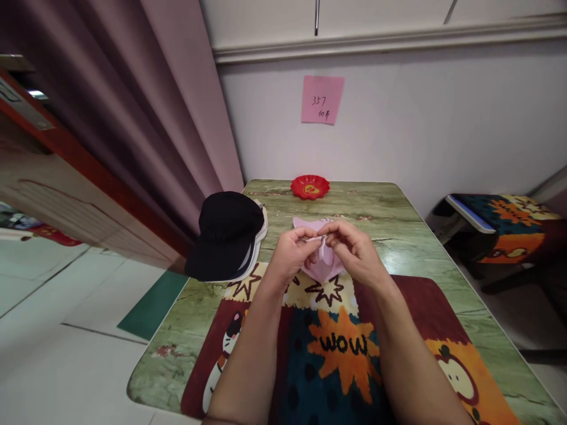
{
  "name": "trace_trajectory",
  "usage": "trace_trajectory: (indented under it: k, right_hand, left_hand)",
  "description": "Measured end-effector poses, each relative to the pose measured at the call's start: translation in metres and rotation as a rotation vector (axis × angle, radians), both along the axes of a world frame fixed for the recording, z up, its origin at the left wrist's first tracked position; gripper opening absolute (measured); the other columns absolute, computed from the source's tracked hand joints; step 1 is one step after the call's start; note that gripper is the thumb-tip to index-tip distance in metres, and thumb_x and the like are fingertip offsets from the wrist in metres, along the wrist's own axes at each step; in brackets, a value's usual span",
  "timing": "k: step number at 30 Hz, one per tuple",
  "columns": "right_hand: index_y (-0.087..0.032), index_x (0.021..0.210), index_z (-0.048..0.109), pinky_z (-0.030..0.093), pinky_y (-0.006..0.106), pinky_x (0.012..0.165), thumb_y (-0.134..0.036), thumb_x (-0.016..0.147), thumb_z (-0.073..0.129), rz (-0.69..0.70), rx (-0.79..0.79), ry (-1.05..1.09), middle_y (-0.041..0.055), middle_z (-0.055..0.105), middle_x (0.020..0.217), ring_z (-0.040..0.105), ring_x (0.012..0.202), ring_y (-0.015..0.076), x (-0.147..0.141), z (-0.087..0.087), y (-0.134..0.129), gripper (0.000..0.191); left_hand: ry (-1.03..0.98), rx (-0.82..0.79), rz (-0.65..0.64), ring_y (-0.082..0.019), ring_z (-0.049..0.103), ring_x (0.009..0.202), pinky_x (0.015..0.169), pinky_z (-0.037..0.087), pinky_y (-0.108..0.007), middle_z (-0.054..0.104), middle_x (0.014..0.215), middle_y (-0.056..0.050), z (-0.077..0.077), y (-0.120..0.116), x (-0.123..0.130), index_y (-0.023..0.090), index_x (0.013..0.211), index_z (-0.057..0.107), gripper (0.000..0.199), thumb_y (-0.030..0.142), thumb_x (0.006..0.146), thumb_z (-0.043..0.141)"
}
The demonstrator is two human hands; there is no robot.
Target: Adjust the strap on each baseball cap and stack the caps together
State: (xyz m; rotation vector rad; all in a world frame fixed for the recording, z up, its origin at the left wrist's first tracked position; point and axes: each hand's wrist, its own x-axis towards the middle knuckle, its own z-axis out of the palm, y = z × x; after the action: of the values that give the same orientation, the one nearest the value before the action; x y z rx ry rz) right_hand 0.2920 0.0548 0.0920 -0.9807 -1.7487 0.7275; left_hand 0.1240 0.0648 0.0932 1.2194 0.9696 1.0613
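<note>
My left hand (296, 252) and my right hand (353, 251) meet over the middle of the table, both with fingers closed in a pinch. Between the fingertips runs a narrow pale strip that looks like part of a pale pink item (325, 267). Small dark marks show along this item's far edge. My fingers cover much of it, so its exact kind cannot be made out. To the left of my left hand lies a black cap (228, 227), stacked on white brimmed items (259, 242) that look like more caps.
A patterned mat (305, 366) covers the near part of the green marbled table (172, 348). At the back sits a red scalloped dish (310, 187). A pink note (322, 100) is stuck to the wall. A mauve curtain (177, 88) hangs left; a covered stool (509, 224) stands right.
</note>
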Motion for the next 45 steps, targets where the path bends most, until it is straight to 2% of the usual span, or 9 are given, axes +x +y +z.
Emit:
trace_trajectory:
  k: [3, 6, 11, 17, 24, 29, 33, 39, 45]
  right_hand:
    - [-0.024, 0.101, 0.07, 0.049, 0.035, 0.086, -0.024, 0.091, 0.061, 0.09, 0.057, 0.037, 0.0062, 0.067, 0.104, 0.062, 0.096, 0.021, -0.001, 0.001, 0.0, 0.014]
    - [-0.024, 0.092, 0.071, 0.047, 0.037, 0.093, -0.031, 0.089, 0.069, 0.061, 0.083, 0.079, 0.0065, 0.068, 0.102, 0.062, 0.104, 0.023, -0.003, -0.001, 0.001, 0.008]
    - [-0.022, 0.084, 0.063, 0.048, 0.031, 0.08, -0.04, 0.094, 0.063, 0.101, -0.142, 0.319, 0.0049, 0.067, 0.099, 0.061, 0.088, 0.0183, -0.006, -0.005, 0.001, 0.02]
    - [-0.022, 0.08, 0.063, 0.045, 0.026, 0.067, -0.045, 0.09, 0.066, 0.015, -0.316, 0.521, -0.0012, 0.059, 0.075, 0.053, 0.068, 0.0131, -0.011, -0.006, 0.001, 0.026]
    - [-0.02, 0.078, 0.061, 0.049, 0.024, 0.064, -0.044, 0.085, 0.072, -0.12, -0.355, 0.55, -0.0024, 0.061, 0.073, 0.059, 0.064, 0.0109, -0.012, -0.004, 0.002, 0.027]
    - [-0.019, 0.075, 0.061, 0.053, 0.022, 0.063, -0.044, 0.078, 0.078, -0.125, -0.423, 0.666, -0.0035, 0.061, 0.07, 0.064, 0.064, 0.0106, -0.016, -0.003, 0.002, 0.03]
    - [-0.019, 0.073, 0.063, 0.054, 0.02, 0.06, -0.044, 0.073, 0.082, -0.138, -0.447, 0.77, -0.0033, 0.062, 0.069, 0.062, 0.061, 0.0088, -0.018, -0.003, 0.004, 0.032]
    - [-0.019, 0.075, 0.064, 0.055, 0.017, 0.062, -0.044, 0.07, 0.085, -0.13, -0.451, 0.888, -0.0033, 0.064, 0.071, 0.06, 0.063, 0.0071, -0.014, -0.003, 0.006, 0.032]
    - [-0.019, 0.073, 0.063, 0.052, 0.016, 0.06, -0.044, 0.071, 0.084, -0.099, -0.471, 0.849, -0.0031, 0.062, 0.069, 0.058, 0.061, 0.0067, -0.008, -0.003, 0.007, 0.033]
  left_hand:
    - [-0.034, 0.009, 0.003, -0.007, 0.046, 0.043, 0.043, 0.035, -0.018, 0.054, 0.052, 0.004, -0.002, 0.002, -0.004, 0.014, 0.08, 0.066, 0.025, 0.036, 0.074, 0.075]
    - [-0.047, 0.004, -0.032, -0.007, 0.047, 0.046, 0.044, 0.034, -0.018, 0.057, 0.056, 0.003, -0.003, 0.003, -0.006, 0.015, 0.08, 0.065, 0.027, 0.039, 0.075, 0.075]
    - [-0.063, -0.01, -0.05, -0.005, 0.042, 0.044, 0.043, 0.029, -0.018, 0.055, 0.056, 0.004, -0.004, 0.003, -0.007, 0.015, 0.082, 0.065, 0.027, 0.039, 0.075, 0.076]
    - [-0.098, -0.008, -0.099, -0.005, 0.042, 0.044, 0.045, 0.032, -0.018, 0.053, 0.053, 0.004, -0.006, 0.003, -0.001, 0.014, 0.077, 0.063, 0.024, 0.036, 0.082, 0.071]
    - [-0.095, -0.012, -0.081, -0.006, 0.044, 0.044, 0.044, 0.035, -0.017, 0.054, 0.053, 0.004, -0.006, 0.003, 0.004, 0.015, 0.081, 0.062, 0.023, 0.037, 0.084, 0.068]
    - [-0.058, 0.131, 0.064, -0.005, 0.045, 0.042, 0.039, 0.032, -0.016, 0.054, 0.061, 0.007, -0.01, 0.004, 0.014, 0.019, 0.089, 0.058, 0.017, 0.027, 0.08, 0.07]
    - [0.005, 0.263, 0.13, -0.004, 0.049, 0.047, 0.045, 0.038, -0.016, 0.061, 0.071, 0.005, -0.01, 0.003, 0.019, 0.019, 0.092, 0.061, 0.014, 0.021, 0.08, 0.068]
    - [-0.046, 0.228, 0.016, -0.007, 0.052, 0.047, 0.05, 0.044, -0.019, 0.059, 0.06, 0.005, -0.006, 0.001, 0.018, 0.016, 0.109, 0.066, 0.034, 0.027, 0.078, 0.075]
    - [-0.074, 0.235, 0.075, -0.004, 0.05, 0.045, 0.045, 0.042, -0.018, 0.061, 0.07, 0.004, -0.009, 0.001, 0.022, 0.017, 0.106, 0.071, 0.031, 0.029, 0.079, 0.077]
